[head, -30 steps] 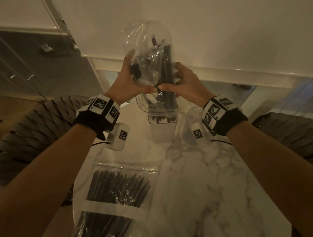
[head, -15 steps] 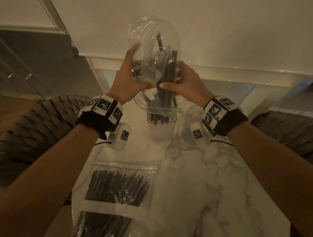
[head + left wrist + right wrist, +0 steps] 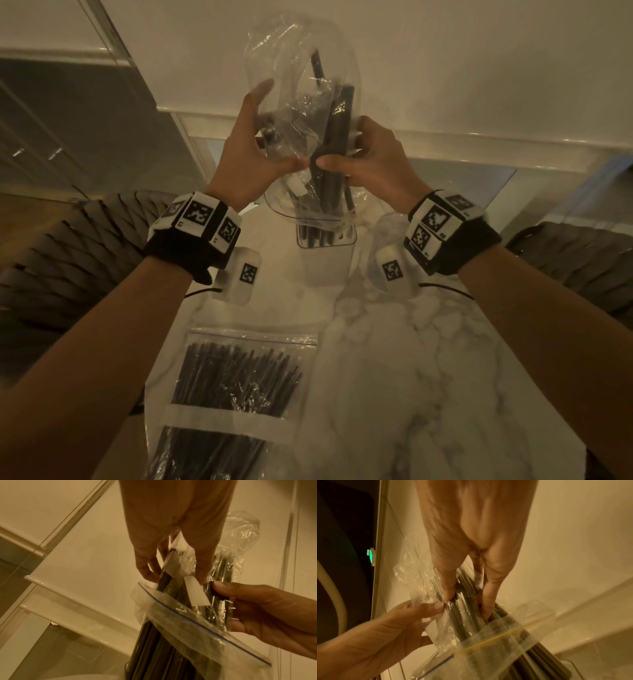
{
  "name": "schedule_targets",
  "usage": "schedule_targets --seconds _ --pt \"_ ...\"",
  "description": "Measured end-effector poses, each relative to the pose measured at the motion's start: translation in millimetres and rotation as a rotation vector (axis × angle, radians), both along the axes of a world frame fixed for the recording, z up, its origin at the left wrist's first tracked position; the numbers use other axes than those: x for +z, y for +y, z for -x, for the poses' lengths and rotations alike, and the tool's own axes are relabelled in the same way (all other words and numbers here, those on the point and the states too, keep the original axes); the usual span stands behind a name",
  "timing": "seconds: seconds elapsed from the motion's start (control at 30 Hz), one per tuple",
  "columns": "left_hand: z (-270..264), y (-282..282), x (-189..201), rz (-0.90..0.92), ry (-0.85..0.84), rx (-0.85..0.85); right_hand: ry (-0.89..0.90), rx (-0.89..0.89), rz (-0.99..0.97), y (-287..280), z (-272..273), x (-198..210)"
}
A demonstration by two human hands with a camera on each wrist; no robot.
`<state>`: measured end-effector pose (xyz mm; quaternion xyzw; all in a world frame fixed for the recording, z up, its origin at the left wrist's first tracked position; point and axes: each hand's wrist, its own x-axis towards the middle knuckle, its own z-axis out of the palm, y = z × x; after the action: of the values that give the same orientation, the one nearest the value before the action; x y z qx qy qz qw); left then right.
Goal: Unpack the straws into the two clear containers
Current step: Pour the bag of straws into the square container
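While both the left hand (image 3: 253, 161) and right hand (image 3: 368, 161) pinch the upturned bag (image 3: 301, 78), straws (image 3: 337, 126) drop into the container (image 3: 325, 260) mid-table; two full bags (image 3: 239, 377) wait at the near edge

Desk (image 3: 428, 394): white marble with grey veins
Chairs: dark woven one at left (image 3: 68, 260); another at right (image 3: 575, 267)
Wall (image 3: 479, 61): plain cream; pale ledge (image 3: 479, 140) along its base
Sign (image 3: 370, 557): small, green, glowing
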<state>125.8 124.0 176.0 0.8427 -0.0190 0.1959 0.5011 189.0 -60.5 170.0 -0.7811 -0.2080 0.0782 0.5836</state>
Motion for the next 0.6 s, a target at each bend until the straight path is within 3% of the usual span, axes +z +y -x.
schedule_targets --seconds 0.6 --pt "-0.1 -5.3 -12.1 0.029 0.069 -0.021 0.128 0.046 0.050 -11.2 1.4 -12.2"
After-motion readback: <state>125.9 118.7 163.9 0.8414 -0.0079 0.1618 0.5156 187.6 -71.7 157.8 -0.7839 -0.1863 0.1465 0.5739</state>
